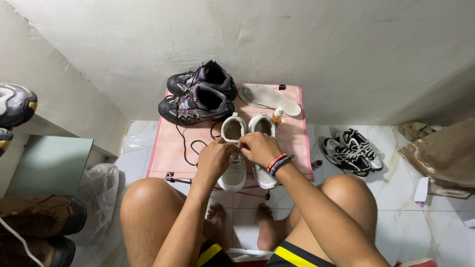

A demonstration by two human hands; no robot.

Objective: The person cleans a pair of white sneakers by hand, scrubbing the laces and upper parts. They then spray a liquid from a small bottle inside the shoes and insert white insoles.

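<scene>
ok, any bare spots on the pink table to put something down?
Free: the right strip of the pink table between the white shoes and its edge, below the insoles; also the left strip below the dark shoes, though a black lace trails there. Crowded: centre, where left hand and right hand work.

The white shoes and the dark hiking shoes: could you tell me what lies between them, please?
In the head view, a loose black lace on the pink mat separates the white shoes from the dark hiking shoes.

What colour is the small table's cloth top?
Pink table top, seen in the head view.
</scene>
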